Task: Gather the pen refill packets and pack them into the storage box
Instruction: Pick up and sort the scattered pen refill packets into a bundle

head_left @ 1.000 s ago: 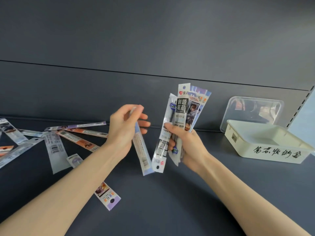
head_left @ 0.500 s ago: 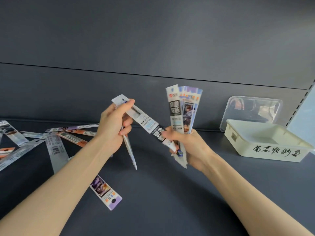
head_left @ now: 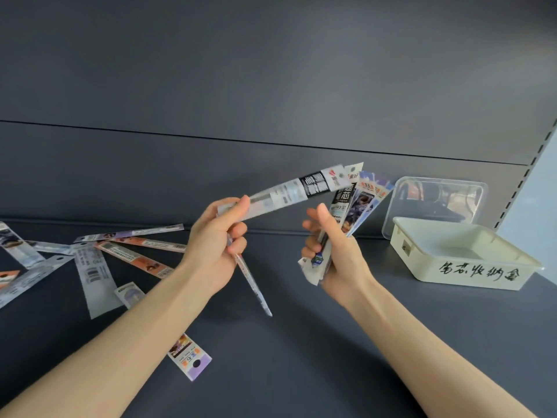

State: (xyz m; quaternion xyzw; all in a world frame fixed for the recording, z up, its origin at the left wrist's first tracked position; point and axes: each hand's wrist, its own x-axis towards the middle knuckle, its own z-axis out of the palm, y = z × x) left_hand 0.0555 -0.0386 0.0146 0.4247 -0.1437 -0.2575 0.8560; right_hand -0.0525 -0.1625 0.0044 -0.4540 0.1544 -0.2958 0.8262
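Note:
My left hand [head_left: 215,245] grips two pen refill packets: a black-and-white one [head_left: 289,193] pointing up to the right, its tip next to the fan, and a thin one [head_left: 253,283] hanging down. My right hand [head_left: 334,251] is shut on a fan of several refill packets [head_left: 355,203], held upright. More loose packets [head_left: 132,254] lie scattered on the dark surface at the left, and one purple-ended packet [head_left: 190,356] lies under my left forearm. The cream storage box [head_left: 422,260] with handwritten lettering stands open at the right.
A clear plastic lid [head_left: 437,200] leans against the back wall behind the box. A dark grey panel wall rises behind the surface [head_left: 301,357]. A perforated shelf upright [head_left: 518,182] stands at the far right.
My left hand has swung the black-and-white packet over, so its tip now points up to the right beside the fan. The fan in my right hand has tilted to the right.

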